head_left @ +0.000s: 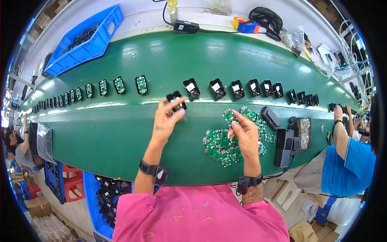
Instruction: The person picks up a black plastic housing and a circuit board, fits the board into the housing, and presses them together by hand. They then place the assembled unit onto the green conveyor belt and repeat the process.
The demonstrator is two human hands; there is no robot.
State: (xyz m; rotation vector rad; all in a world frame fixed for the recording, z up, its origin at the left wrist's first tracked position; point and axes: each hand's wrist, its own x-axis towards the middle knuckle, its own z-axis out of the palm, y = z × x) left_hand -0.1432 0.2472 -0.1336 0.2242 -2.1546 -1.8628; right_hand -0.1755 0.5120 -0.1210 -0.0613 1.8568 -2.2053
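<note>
My left fingers (176, 116) close around a black case (174, 96), blurred and tilted, above the middle of the counter (100, 141); my right fingers (243, 120) pinch a green circuit board (228, 115) by its edge, apart from the case. I judge that I am at the pairing step, one board for one case. The next move likely calls for turning the case's open side to me, keeping its wires clear, and laying the board in flat and square.

Just beside my right hand, toward the counter's near edge, lies a loose heap of boards (217, 139). Beyond my hands, open cases (217, 88) run in a row toward the right end, white labels and red wires inside; filled cases (141, 84), green boards showing, run toward the left end. A blue bin (90, 47) sits at the far left corner.
</note>
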